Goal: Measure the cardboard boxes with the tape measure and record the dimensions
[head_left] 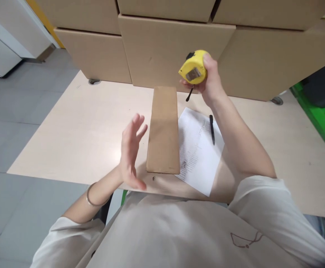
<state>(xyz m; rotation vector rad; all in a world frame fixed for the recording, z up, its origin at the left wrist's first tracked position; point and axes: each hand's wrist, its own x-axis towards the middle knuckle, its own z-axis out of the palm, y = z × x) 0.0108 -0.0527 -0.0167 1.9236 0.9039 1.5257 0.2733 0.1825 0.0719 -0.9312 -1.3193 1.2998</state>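
Observation:
My right hand [211, 80] is raised above the far side of the table, closed around a yellow tape measure [193, 67] whose black strap dangles below it. My left hand [131, 150] hovers open, fingers stretched and held on edge, just left of a long brown cardboard strip [163, 130] that lies flat on the light wooden table [78, 130]. The left hand holds nothing. A white printed sheet of paper [198, 152] lies to the right of the strip, partly under it, with a black pen [212, 129] resting on it.
Large stacked cardboard boxes [165, 48] form a wall along the table's far edge. Grey floor lies to the left, with a white cabinet [3, 41] at the upper left. A green object [318, 115] sits at the right edge.

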